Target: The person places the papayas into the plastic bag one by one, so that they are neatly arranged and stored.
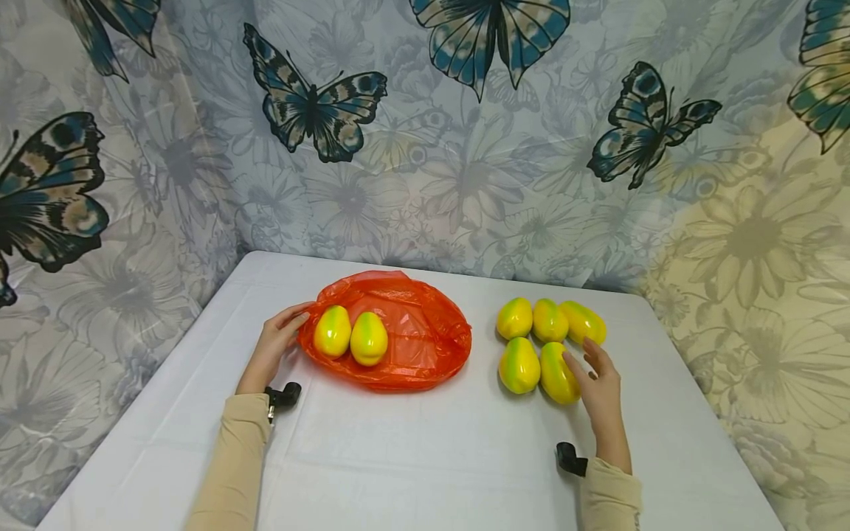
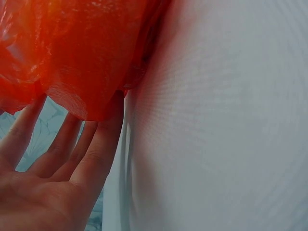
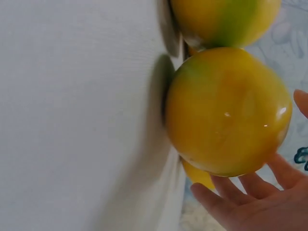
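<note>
Front-right yellow-green fruit point(image 1: 556, 375): on white-covered table point(image 1: 412, 457), just beside right hand point(image 1: 603, 387). Right hand: fingers loosely spread, only slightly bent, no grip; we cannot confirm contact. Four more fruits point(image 1: 519, 365) grouped with it, three forming back row. Left hand point(image 1: 272, 350): fingers nearly straight, touching left edge of red plastic bag point(image 1: 428, 335). Two fruits point(image 1: 369, 339) lie in bag's left part. Surface: we note white cloth, faint creases, soft shadows. Room: grey-blue floral fabric point(image 1: 412, 184) behind table, large butterflies point(image 1: 312, 110) printed, yellow tint at right.
</note>
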`<state>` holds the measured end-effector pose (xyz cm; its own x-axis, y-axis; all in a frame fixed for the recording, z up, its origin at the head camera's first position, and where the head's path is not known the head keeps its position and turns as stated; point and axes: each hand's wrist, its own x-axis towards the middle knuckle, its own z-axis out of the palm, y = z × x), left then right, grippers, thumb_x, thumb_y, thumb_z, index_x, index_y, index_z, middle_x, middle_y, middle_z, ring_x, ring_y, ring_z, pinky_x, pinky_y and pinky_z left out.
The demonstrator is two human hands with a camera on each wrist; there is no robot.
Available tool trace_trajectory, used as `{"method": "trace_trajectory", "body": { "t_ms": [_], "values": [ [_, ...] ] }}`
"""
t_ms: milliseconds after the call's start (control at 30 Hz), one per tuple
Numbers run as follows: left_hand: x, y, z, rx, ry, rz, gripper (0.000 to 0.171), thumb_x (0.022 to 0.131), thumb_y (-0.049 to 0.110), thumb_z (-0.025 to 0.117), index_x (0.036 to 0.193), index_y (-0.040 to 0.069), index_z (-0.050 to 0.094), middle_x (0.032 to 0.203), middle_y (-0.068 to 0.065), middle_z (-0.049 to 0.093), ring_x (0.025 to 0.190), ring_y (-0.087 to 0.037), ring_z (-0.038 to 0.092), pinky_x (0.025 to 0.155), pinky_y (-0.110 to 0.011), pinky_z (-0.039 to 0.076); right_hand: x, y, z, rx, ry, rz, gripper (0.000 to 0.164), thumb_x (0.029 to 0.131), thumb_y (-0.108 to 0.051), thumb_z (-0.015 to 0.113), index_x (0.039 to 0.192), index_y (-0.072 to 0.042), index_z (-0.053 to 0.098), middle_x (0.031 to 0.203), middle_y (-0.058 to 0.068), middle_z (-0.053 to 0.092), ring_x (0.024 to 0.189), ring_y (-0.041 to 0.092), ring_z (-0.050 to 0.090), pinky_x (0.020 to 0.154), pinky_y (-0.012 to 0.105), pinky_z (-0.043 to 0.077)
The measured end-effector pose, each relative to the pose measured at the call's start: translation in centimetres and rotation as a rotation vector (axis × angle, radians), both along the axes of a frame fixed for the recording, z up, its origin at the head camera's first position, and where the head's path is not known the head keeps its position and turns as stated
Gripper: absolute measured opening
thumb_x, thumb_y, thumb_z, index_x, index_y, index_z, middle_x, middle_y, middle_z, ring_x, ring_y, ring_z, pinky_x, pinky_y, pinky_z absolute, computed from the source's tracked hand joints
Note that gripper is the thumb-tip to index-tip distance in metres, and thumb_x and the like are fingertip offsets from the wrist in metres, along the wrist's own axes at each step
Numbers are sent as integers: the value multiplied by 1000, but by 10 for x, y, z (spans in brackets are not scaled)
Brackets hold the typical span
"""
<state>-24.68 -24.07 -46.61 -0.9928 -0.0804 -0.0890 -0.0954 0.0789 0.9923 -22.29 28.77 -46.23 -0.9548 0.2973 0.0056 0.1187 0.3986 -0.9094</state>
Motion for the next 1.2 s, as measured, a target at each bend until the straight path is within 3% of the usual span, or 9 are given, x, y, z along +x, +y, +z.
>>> {"method": "trace_trajectory", "body": {
  "t_ms": [567, 800, 967, 1200],
  "values": [
    [0, 1, 2, 7, -10, 1, 48, 101, 27, 53, 144, 7, 47, 146, -14, 46, 106, 1, 55, 86, -17, 49, -2, 3, -13, 1, -76, 61, 73, 96, -43, 59, 154, -12, 29, 159, 16, 29, 144, 39, 30, 118, 51, 26],
    [-4, -2, -8, 4, 1, -2, 49, 101, 30, 53, 144, 8, 47, 144, -11, 49, 105, 2, 56, 85, -16, 50, -3, -1, -13, 10, -83, 88, 69, 96, -45, 58, 153, -14, 33, 158, 13, 32, 145, 35, 29, 119, 50, 27],
    [2, 0, 2, 9, -7, -6, 48, 101, 27, 53, 144, 6, 47, 147, -15, 46, 105, 2, 55, 85, -16, 49, -3, -3, -13, 24, -105, 85, 70, 95, -43, 60, 153, -14, 33, 159, 13, 30, 144, 32, 29, 119, 50, 25],
    [2, 1, 4, -1, -20, -2, 48, 101, 28, 53, 144, 8, 47, 148, -15, 44, 106, 1, 53, 87, -17, 48, -2, -5, -10, 22, -155, 83, 72, 94, -41, 63, 153, -17, 31, 162, 12, 23, 145, 34, 25, 119, 52, 24]
  ]
}}
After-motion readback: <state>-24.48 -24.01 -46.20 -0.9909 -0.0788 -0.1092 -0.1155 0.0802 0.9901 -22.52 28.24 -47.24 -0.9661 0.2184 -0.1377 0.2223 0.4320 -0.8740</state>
